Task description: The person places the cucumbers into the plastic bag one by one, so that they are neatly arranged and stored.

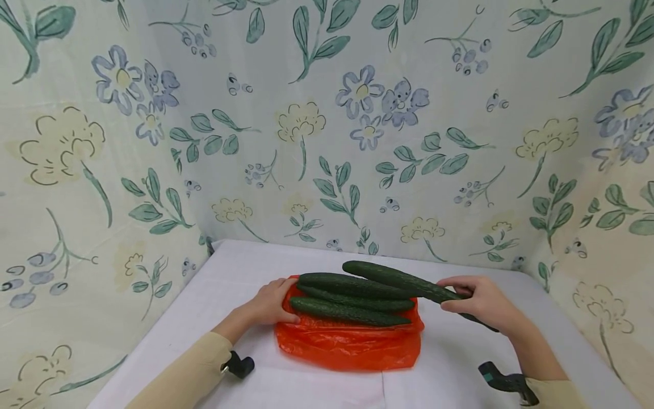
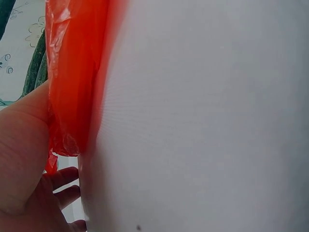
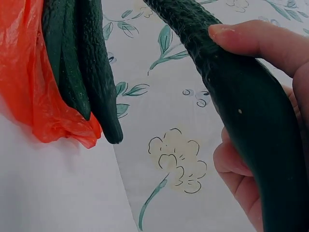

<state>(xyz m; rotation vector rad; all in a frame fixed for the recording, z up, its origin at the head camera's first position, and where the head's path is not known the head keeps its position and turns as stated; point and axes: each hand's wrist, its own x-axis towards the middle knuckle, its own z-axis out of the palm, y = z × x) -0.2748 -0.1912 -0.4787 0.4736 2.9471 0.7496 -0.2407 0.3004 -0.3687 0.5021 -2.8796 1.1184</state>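
Note:
A long dark green cucumber is held slantwise in my right hand, its far end above the pile. The right wrist view shows thumb and fingers wrapped around this cucumber. Three more cucumbers lie side by side in the open mouth of a red plastic bag. At the bag's left end rests my left hand, its thumb against the front side. In the left wrist view, the fingers of this hand are spread beside the red bag.
A white-covered table carries the bag. Behind it and at both sides hangs a pale cloth printed with flowers and leaves. Black wrist devices sit at both sleeves.

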